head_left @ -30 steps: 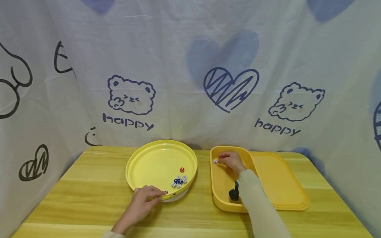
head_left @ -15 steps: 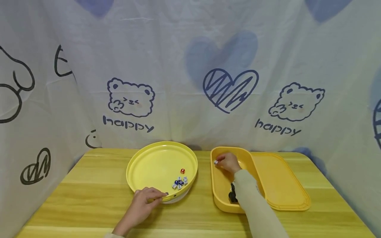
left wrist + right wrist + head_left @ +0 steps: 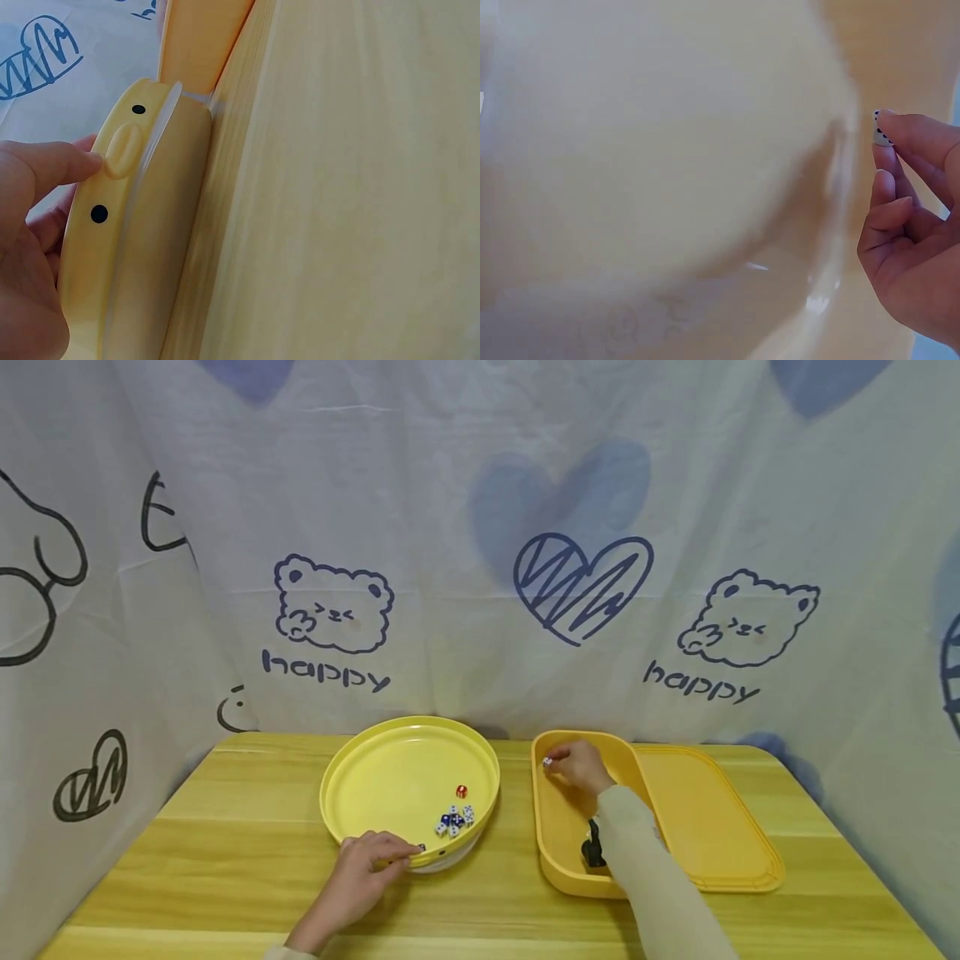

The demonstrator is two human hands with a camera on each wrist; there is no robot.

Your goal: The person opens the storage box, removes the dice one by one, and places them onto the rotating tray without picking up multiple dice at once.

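Note:
My right hand (image 3: 583, 767) pinches a white die (image 3: 882, 129) with dark dots between thumb and fingertips, over the far left part of an orange-yellow box (image 3: 553, 814). Lower in that box a black object (image 3: 592, 850) shows, partly covered by the sleeve. My left hand (image 3: 369, 872) grips the near rim of a round yellow tray (image 3: 390, 777); its thumb presses the outer wall beside a raised oval, in the left wrist view. Just inside the rim by the fingertips is a small dark-and-white die (image 3: 422, 847). At the tray's right lie a red die (image 3: 461, 791) and several white and blue dice (image 3: 454, 820).
Right of the box lies a flat orange-yellow lid (image 3: 712, 818), reaching up to the box's side. Tray, box and lid rest on a wooden table (image 3: 225, 852). A printed curtain (image 3: 450, 677) hangs along the back and left sides.
The right hand's fingers have come together on the white die, which has moved slightly up in the head view. The left hand keeps its grip on the tray's rim.

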